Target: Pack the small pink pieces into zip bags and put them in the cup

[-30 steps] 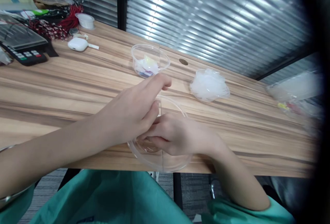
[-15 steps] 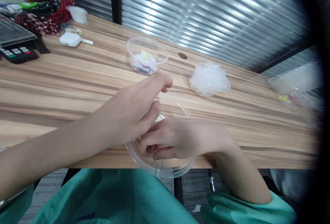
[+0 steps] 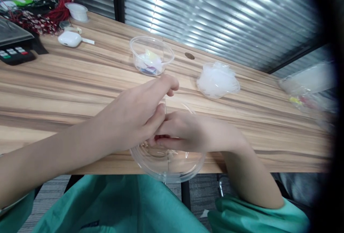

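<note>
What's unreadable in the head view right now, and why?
- Whatever the right hand pinches, if anything: head view, hidden by its own fingers.
- Left fingertips: head view, behind the left hand.
- Far side of the near clear round container: head view, partly covered by both hands.
- Keypad device: head view, cut by left edge.
- Contents of the right-side plastic bag: head view, blurred.

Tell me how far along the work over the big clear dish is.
Possibly done: packets sit in the round tub. In hand: left hand and right hand meet over the dish, their fingertips partly hidden. Possibly left: small golden bits in the dish and the whitish pile on the desk. I can't tell how much remains.
</note>
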